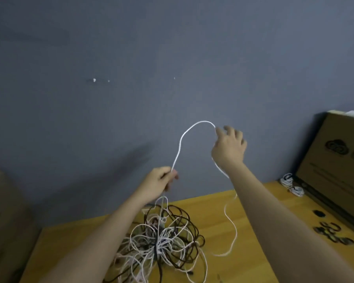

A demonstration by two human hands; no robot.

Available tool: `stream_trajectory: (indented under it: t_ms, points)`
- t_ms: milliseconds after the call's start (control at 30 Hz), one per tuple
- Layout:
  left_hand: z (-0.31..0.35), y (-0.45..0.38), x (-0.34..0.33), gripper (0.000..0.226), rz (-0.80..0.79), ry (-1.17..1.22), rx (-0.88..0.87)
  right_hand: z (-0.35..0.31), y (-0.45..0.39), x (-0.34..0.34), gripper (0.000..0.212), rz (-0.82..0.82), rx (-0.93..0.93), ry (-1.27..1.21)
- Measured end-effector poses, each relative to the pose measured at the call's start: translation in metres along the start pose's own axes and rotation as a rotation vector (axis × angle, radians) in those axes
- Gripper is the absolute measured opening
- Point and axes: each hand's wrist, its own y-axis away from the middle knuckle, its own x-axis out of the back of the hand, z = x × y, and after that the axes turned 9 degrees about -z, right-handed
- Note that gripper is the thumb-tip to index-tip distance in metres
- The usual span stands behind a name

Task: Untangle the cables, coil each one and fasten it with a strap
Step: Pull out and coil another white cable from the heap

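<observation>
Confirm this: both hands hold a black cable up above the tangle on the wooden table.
Not quite. The head view shows the left hand and right hand holding a white cable, not a black one, above the tangle on the wooden table.

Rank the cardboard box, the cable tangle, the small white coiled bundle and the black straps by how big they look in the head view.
1. cable tangle, though it lies nearest the camera, so its lead over the box is unsure
2. cardboard box, partly cut off by the frame
3. black straps, taken as a group
4. small white coiled bundle
</observation>
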Motion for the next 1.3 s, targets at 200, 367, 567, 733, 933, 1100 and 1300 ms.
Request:
stream_trajectory:
  t_ms: [200,367,567,733,933,1100,1300]
  points:
    - [0.091,-0.052,0.046,0.037,0.012,-0.322,-0.141,-0.029,0.011,0.008,0.054,0.142,0.724,0.036]
    - [0.165,-0.067,0.091,0.025,0.096,-0.543,-0.185,-0.062,-0.022,0.051,0.025,0.114,0.631,-0.093]
    - [0.167,-0.054,0.101,0.025,0.259,0.073,-0.309,-0.106,-0.040,0.098,0.021,0.316,0.723,-0.379]
    - [0.010,-0.006,0.020,0.034,-0.292,-0.077,0.168,-0.085,-0.022,0.056,0.022,0.271,0.453,-0.800]
    - [-0.015,0.003,0.026,0.032,-0.067,-0.322,0.140,-0.007,-0.019,0.007,0.024,0.061,0.162,-0.225]
    - [0.045,-0.039,0.055,0.025,-0.007,-0.610,0.047,-0.005,0.013,-0.021,0.066,-0.128,0.293,-0.051]
    - [0.046,-0.043,0.046,0.026,0.077,-0.883,0.179,-0.012,0.048,-0.008,0.075,0.005,0.120,-0.721]
